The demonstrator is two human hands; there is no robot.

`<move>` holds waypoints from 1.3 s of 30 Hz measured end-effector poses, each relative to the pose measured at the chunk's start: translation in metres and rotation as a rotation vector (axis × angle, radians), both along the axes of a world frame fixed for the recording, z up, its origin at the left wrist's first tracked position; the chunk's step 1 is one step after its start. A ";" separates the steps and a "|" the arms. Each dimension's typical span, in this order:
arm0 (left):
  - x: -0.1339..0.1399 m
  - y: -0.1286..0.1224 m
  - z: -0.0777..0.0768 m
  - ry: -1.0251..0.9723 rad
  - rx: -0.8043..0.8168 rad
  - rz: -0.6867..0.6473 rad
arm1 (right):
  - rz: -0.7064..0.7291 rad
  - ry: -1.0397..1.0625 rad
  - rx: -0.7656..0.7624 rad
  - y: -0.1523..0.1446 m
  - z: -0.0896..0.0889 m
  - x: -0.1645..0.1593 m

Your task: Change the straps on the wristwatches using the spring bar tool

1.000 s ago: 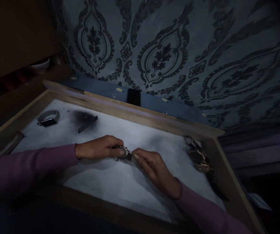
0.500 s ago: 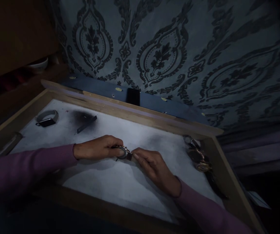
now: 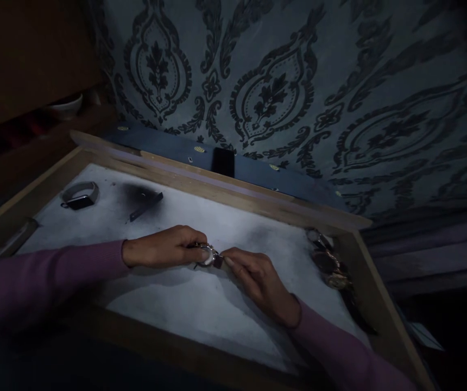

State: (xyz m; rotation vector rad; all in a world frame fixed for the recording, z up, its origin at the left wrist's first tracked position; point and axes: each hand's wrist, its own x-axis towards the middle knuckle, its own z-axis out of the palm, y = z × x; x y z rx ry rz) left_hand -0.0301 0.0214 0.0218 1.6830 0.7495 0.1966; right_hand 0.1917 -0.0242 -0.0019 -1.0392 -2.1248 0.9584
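Note:
A wristwatch [image 3: 208,255] with a round, shiny case and a dark reddish-brown strap is held between both hands, low over the white lining of a wooden tray [image 3: 253,199]. My left hand [image 3: 168,247] is closed on the case from the left, its thumb over the dial's edge. With thumb and fingers pinched together, my right hand [image 3: 260,279] grips the short strap piece on the case's right side. The far part of the strap is hidden under my left hand.
A smartwatch with a grey band [image 3: 81,196] lies at the tray's back left, with a thin dark bar [image 3: 146,207] to its right. Several watches [image 3: 333,269] line the right wall. Behind the tray, a black phone-like object [image 3: 222,162] rests on blue cloth.
The hands and the watch keep nearly the same pose; the dial faces slightly more into view. The whole scene has shifted a little with the camera.

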 end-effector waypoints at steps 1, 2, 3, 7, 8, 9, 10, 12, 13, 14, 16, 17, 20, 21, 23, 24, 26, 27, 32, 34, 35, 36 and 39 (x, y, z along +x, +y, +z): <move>0.000 0.000 0.001 0.008 0.000 0.005 | 0.000 0.003 -0.001 0.000 0.000 0.000; 0.000 -0.001 0.001 0.016 -0.001 0.010 | 0.002 0.006 -0.002 0.000 0.000 0.000; 0.000 -0.001 0.002 0.022 -0.003 0.015 | 0.004 0.009 -0.003 0.000 0.000 0.000; 0.001 -0.003 0.006 0.021 -0.005 0.028 | 0.016 0.006 0.018 0.002 0.001 0.001; 0.001 -0.003 0.007 0.020 -0.002 0.031 | 0.013 -0.002 0.023 0.002 0.001 0.001; 0.001 -0.004 0.007 0.019 0.004 0.034 | 0.010 -0.009 0.025 0.002 0.001 0.001; 0.000 -0.004 0.007 0.017 0.013 0.036 | 0.007 -0.016 0.024 0.002 0.001 0.001; 0.000 -0.004 0.007 0.005 0.039 0.040 | 0.011 -0.015 0.022 0.001 0.001 0.001; 0.000 -0.005 0.007 -0.001 0.054 0.038 | 0.014 -0.011 0.020 0.001 0.001 0.001; 0.000 -0.005 0.006 -0.007 0.070 0.036 | 0.015 -0.008 0.017 0.001 0.001 0.001; 0.000 -0.005 0.006 -0.013 0.100 0.032 | 0.008 -0.014 0.000 0.001 0.001 0.001; 0.000 -0.006 0.006 -0.013 0.112 0.031 | 0.003 -0.018 -0.010 0.001 0.001 0.001; 0.000 -0.006 0.008 -0.005 0.132 0.031 | 0.000 -0.012 -0.028 0.001 0.000 0.001; 0.000 -0.007 0.008 -0.001 0.132 0.031 | 0.004 -0.005 -0.028 0.001 0.000 0.001; 0.001 -0.007 0.010 0.002 0.129 0.032 | 0.009 0.004 -0.031 0.002 0.000 0.001; 0.001 -0.007 0.011 0.002 0.130 0.033 | 0.009 0.005 -0.035 0.002 0.000 0.001; 0.001 -0.008 0.011 0.003 0.136 0.032 | 0.008 0.002 -0.048 0.002 0.000 0.001; 0.001 -0.008 0.011 0.005 0.141 0.032 | 0.006 -0.002 -0.055 0.002 0.000 0.001; 0.002 -0.007 0.010 0.015 0.160 0.024 | 0.000 -0.004 -0.067 0.002 0.000 0.001; 0.002 -0.007 0.010 0.023 0.155 0.025 | -0.002 -0.007 -0.072 0.002 0.000 0.002; 0.002 -0.007 0.010 0.025 0.151 0.025 | -0.003 -0.012 -0.075 0.002 0.000 0.002; 0.002 -0.007 0.010 0.026 0.149 0.026 | 0.000 -0.018 -0.077 0.002 0.000 0.002; 0.002 -0.007 0.010 0.026 0.148 0.020 | 0.012 -0.033 -0.071 0.002 0.000 0.002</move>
